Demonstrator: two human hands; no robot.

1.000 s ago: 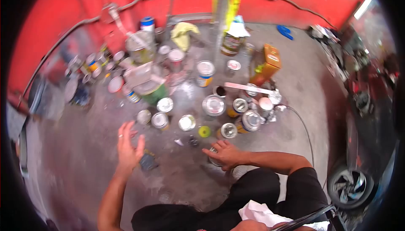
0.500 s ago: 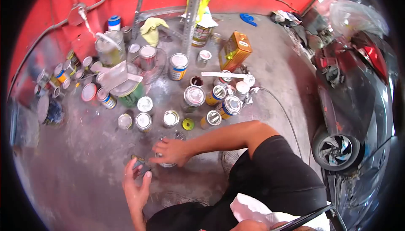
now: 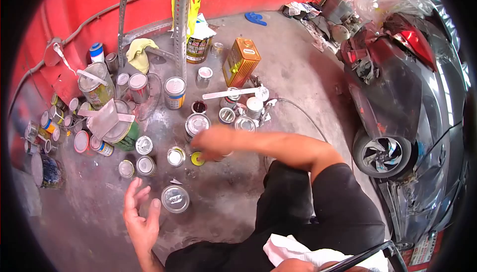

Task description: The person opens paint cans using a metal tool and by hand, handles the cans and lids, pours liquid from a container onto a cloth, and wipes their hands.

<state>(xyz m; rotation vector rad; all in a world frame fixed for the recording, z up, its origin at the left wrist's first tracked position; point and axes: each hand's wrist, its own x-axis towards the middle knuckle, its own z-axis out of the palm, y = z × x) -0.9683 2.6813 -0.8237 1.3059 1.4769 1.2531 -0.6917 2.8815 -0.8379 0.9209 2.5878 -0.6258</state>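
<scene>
My left hand (image 3: 141,220) is raised with thumb and fingers apart, and nothing shows between them. Just right of it, a round can (image 3: 175,199) with a grey metal top stands on the floor, apart from the fingers. My right hand (image 3: 213,141) is blurred over the cluster of cans, partly covering them. Closest to it are a paint-smeared can (image 3: 198,124) and a yellow-green round lid (image 3: 197,158). Motion smears its fingers, so whether they hold anything is unclear. A smaller white-topped can (image 3: 176,156) stands left of the lid.
Many paint cans crowd the floor to the left, with a scraper-like flat piece (image 3: 110,121) on a green can. A white-coated stick (image 3: 231,93) rests across cans near an orange rectangular tin (image 3: 242,62). A damaged dark car (image 3: 397,108) stands right; a hose (image 3: 305,115) crosses the floor.
My right hand has left the grey-topped can and moved up over the other cans. The small dark object in my left hand no longer shows there. The camera view has turned right.
</scene>
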